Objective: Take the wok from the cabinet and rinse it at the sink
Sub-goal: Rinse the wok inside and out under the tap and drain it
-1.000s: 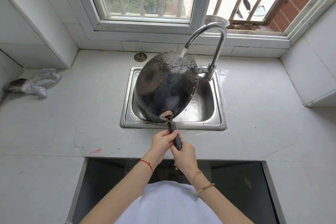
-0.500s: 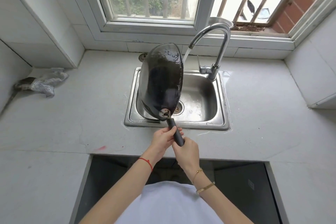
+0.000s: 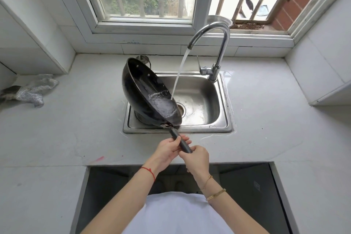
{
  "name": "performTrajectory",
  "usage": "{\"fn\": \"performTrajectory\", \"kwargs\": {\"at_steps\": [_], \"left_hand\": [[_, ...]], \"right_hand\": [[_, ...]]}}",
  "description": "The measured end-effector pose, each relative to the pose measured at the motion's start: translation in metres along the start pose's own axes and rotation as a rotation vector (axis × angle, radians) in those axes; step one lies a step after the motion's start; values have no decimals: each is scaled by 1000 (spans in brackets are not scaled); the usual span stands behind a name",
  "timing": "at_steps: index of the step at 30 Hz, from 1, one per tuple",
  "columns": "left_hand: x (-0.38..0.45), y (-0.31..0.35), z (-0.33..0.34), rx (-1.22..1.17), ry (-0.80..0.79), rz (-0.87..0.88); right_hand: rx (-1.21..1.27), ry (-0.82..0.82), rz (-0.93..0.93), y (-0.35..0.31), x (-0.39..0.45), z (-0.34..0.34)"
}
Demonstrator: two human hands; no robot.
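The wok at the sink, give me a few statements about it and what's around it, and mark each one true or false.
1. Both hands hold the wok's handle. True: the left hand and right hand grip it.
2. The faucet is off. False: water streams from it.
3. The wok is tilted, its inside facing the stream. True.
4. The wok lies flat on the counter. False: it is held over the sink.
5. A crumpled cloth lies right of the sink. False: it lies far left.
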State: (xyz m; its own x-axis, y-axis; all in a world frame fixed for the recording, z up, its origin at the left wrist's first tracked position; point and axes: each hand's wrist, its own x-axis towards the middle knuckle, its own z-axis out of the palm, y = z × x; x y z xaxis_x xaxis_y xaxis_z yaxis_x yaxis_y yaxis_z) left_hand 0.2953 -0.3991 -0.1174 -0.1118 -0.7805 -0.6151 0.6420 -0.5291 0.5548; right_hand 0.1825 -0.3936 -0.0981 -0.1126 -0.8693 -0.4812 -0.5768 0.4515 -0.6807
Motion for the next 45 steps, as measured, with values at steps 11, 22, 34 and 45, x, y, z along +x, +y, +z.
{"fn": "performTrajectory", "kwargs": {"at_steps": [11, 22, 34, 45], "left_hand": [[13, 4, 15, 24, -127, -55], [23, 10, 14, 77, -127, -118], [18, 10, -14, 253, -28, -19], [12, 8, -11, 269, 66, 65]], "right_hand": [[7, 155, -3, 1, 0, -7], [30, 112, 57, 7, 12, -5], [420, -488, 217, -2, 16, -6], [331, -364, 42, -3, 5, 9]]}}
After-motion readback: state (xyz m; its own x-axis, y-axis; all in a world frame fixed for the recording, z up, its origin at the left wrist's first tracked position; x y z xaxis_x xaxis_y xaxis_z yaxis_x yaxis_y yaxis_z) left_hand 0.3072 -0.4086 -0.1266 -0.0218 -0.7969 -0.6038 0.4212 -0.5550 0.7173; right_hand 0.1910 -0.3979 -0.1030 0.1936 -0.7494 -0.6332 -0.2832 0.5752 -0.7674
